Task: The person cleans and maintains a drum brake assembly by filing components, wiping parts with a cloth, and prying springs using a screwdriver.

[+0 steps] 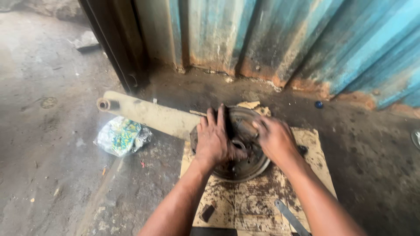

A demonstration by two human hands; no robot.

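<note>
Both forearms run up from the bottom edge toward the middle, and between them lies a stained, oil-blotched sheet of cardboard spread on the dirty concrete floor. A flat grey metal strip rests on the sheet by the right forearm, and a small dark block sits by the left one.

On to the hands. The left hand lies palm down across the left half of a round, greasy metal drum-shaped hub, fingers spread and pointing away from the camera, thumb hooked in toward the hollow centre. It presses on the part rather than closing round it. The right hand comes in from the right rim, fingers curled toward the centre; whether they pinch something small there I cannot tell, as the fingertips are blurred.

The hub sits at the far end of the cardboard, straight ahead of both hands and touching both. A long, pale, flattened metal arm runs from it up and to the left, ending in a small round bush. That long axis lies on the left hand's side.

Hidden: the hands cover most of the hub's inside, and the arm's join to it cannot be seen. A crumpled plastic bag with green and yellow print lies left of the arm, before a rusted blue corrugated metal wall.
</note>
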